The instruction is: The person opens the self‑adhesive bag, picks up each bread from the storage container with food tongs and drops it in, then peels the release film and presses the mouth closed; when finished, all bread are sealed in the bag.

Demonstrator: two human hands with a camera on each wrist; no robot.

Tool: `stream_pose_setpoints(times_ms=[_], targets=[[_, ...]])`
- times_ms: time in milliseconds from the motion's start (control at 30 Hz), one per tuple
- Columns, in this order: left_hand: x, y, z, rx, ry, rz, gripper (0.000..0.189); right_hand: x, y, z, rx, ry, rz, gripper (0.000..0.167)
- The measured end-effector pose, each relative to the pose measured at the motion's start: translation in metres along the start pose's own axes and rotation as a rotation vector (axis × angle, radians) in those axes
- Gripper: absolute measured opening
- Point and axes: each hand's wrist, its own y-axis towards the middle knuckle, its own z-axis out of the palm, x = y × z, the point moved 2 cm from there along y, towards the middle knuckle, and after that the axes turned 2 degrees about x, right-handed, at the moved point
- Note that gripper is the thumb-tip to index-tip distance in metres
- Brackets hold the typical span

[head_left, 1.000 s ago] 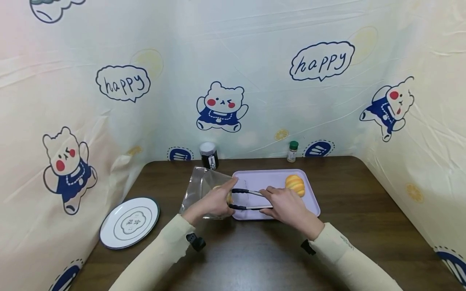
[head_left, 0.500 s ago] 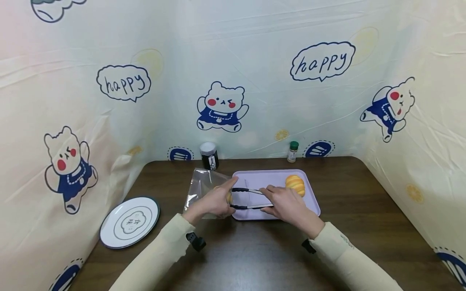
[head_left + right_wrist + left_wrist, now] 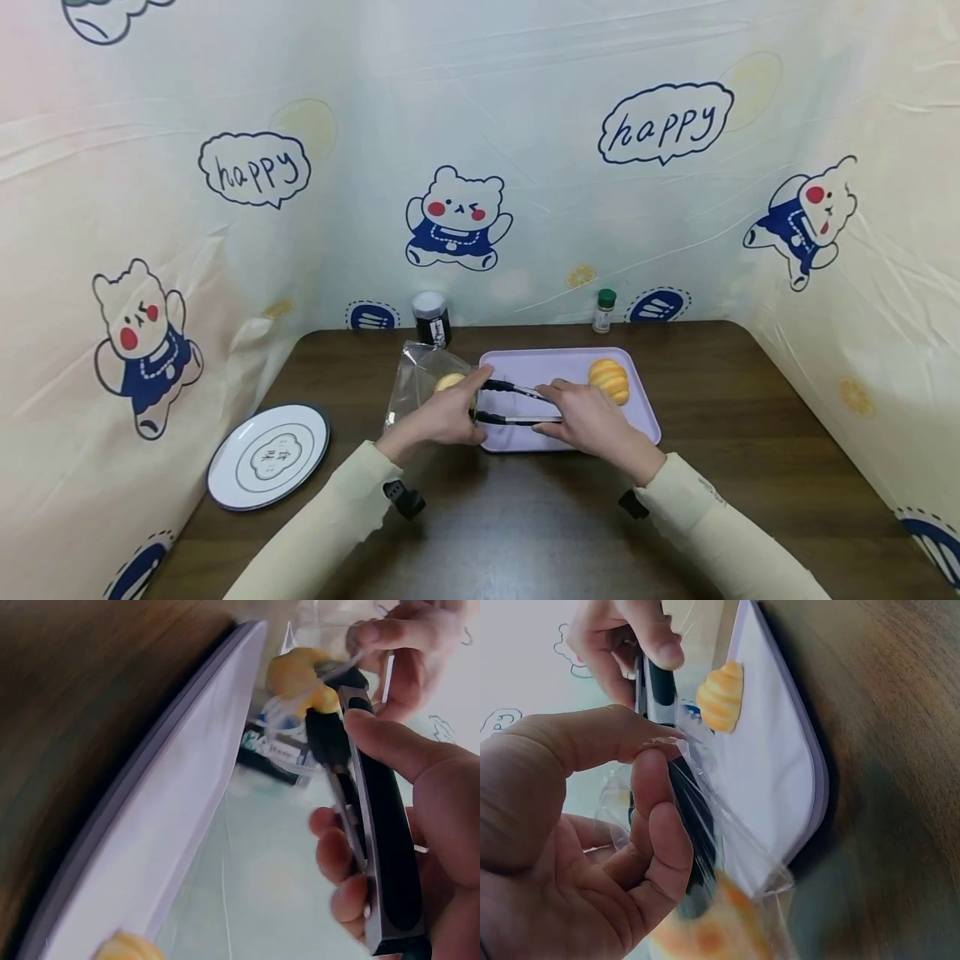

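My left hand (image 3: 444,414) pinches the mouth of a clear plastic bag (image 3: 412,375) between thumb and fingers, over the tray's left end. Inside the bag is a round yellow bread roll (image 3: 448,382), partly hidden behind that hand; the left wrist view shows its browned top. My right hand (image 3: 600,423) grips black-and-silver tongs (image 3: 386,840), thumb on one arm and fingers on the other. The tongs point left into the bag's mouth, and their black tips meet the roll in the right wrist view. A ridged, croissant-like roll (image 3: 609,381) lies at the right of the lilac tray (image 3: 555,358).
On the left of the dark wooden table (image 3: 510,533) sits a white plate (image 3: 268,457) with a dark rim. A dark jar with a pale lid (image 3: 431,321) and a small green-capped bottle (image 3: 603,312) stand along the back, before a printed cloth (image 3: 465,83).
The tongs have shifted slightly away from me and their arms have tilted. More of the yellow roll shows through the bag above my left hand. Both hands keep their holds.
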Motion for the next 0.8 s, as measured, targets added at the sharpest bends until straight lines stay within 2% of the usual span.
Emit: stream_pose_setpoints(times_ms=[100,167,333,533,800], targets=[[0.003,0.001,-0.001,-0.012,-0.01,-0.024,0.112,-0.001,0.0,0.0,-0.062,-0.137,-0.056,0.058],[0.005,0.001,-0.002,-0.026,-0.009,-0.048,0.114,-0.001,0.0,0.0,-0.078,-0.188,-0.071,0.06],[0.009,0.002,-0.003,-0.034,-0.001,-0.092,0.115,0.0,0.0,-0.001,-0.059,-0.189,-0.059,0.068],[0.009,0.003,-0.006,-0.001,-0.038,-0.133,0.114,0.004,-0.003,-0.009,-0.029,-0.208,-0.048,0.072],[0.006,0.004,-0.009,0.002,-0.021,-0.098,0.112,0.011,-0.009,-0.021,-0.058,-0.255,-0.063,0.062]])
